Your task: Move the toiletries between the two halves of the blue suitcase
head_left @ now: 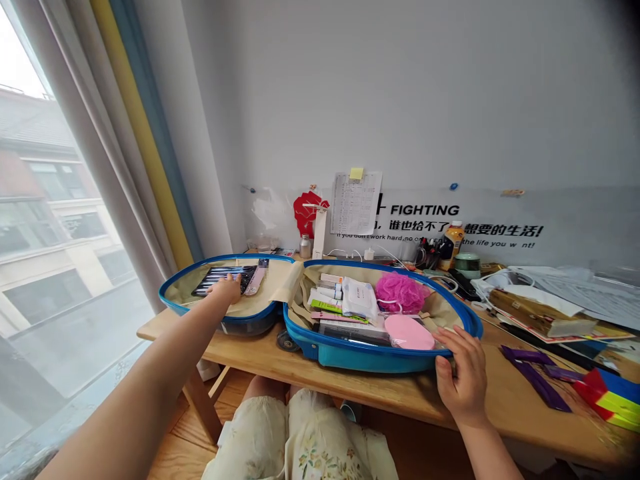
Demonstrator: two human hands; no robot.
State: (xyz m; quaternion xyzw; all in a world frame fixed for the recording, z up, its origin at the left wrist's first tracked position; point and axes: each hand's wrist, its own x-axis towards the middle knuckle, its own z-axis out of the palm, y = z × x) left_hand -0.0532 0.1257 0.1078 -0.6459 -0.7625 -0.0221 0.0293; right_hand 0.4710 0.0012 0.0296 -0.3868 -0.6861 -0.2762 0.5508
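From the head view, a blue zip case is being held open on the table. Its rim is being clamped by the fingers of the right hand — the left hand's fingers are being rested, slightly apart, just beside makeup brushes.

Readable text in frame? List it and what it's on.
"FIGHTING": black capitals on the clear wall-mounted panel.
"谁也给不了" and "想要的生活!": black, same panel, text between them hidden.
"If you don't work hard, no one" and "the life you w nt!": small, same panel, partly hidden.
White printed paper sheet: too small to read.
White cosmetic tubes in the open blue hard-shell case: labels too small.
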